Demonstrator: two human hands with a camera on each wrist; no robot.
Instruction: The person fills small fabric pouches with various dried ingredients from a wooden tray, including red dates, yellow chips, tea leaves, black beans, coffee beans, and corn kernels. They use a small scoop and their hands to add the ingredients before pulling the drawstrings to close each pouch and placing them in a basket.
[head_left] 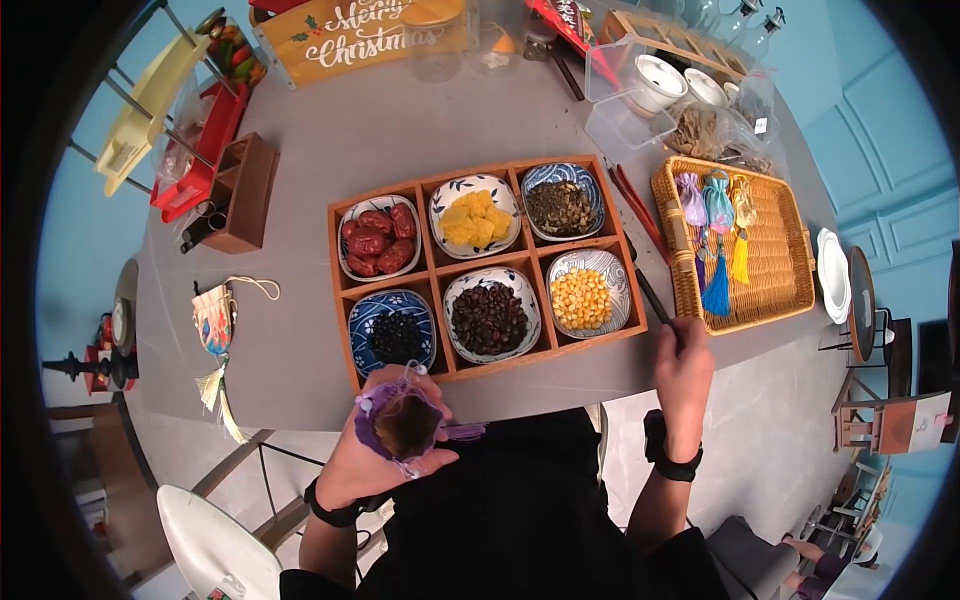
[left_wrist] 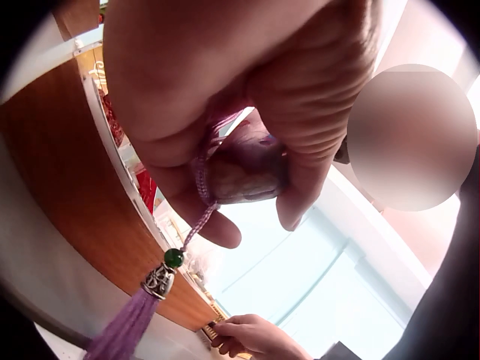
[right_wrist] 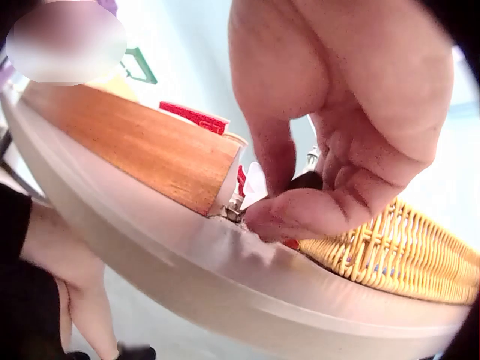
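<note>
My left hand (head_left: pixel 372 440) holds an open purple pouch (head_left: pixel 404 425) with brown contents, below the tray's front edge; its purple tassel (left_wrist: pixel 127 321) hangs down in the left wrist view. My right hand (head_left: pixel 684 372) pinches the end of a dark stick-like tool (head_left: pixel 652 296) at the tray's right side; its far end is hard to make out. The six-part wooden tray (head_left: pixel 452 377) holds dishes of red dates (head_left: pixel 370 240), yellow chunks (head_left: pixel 474 219), dried dark leaves (head_left: pixel 561 207), black beans (head_left: pixel 396 337), dark brown pieces (head_left: pixel 488 318) and corn kernels (head_left: pixel 582 299).
A wicker basket (head_left: pixel 785 262) with three tasselled pouches stands right of the tray, with reddish sticks (head_left: pixel 640 212) between them. A cream pouch (head_left: pixel 214 318) lies at left, near a wooden box (head_left: pixel 246 200). Clear containers (head_left: pixel 622 122) and white cups (head_left: pixel 660 82) stand at the back right.
</note>
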